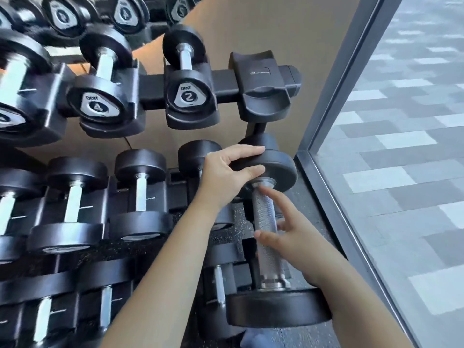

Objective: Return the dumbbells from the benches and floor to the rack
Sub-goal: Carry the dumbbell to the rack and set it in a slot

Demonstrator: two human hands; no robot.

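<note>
At the far left a large dumbbell point(15, 79) on the upper bar of the rack point(226, 82) is cut by the picture edge, and its number plate is only half visible. Beside it sit a dumbbell marked 4 point(100, 79) and one marked 2 point(187, 79), then a black cradle point(261, 84) at the end of the bar. Along the top edge more dumbbells are blurred and cut off.

On the tier below, two dumbbells point(72, 204) point(140, 194) lie in their cradles. The one to their right is mostly covered by the left hand point(226, 174). This hand grips the far head of the task dumbbell point(267, 229), with fingers curled over the rim and the thumb under it. The dumbbell lies at the right end of this tier, its handle pointing toward the camera and its near head point(276, 310) low in the picture. Its own body hides whether it rests in a cradle.

The right hand point(296, 237) is spread beside the handle. The index tip touches near the upper collar and the thumb lies across the front. The other fingers are behind the bar, so I cannot tell if they touch it.

At the right stands a grey window frame point(351, 121), with paving point(401, 146) beyond the glass.
</note>
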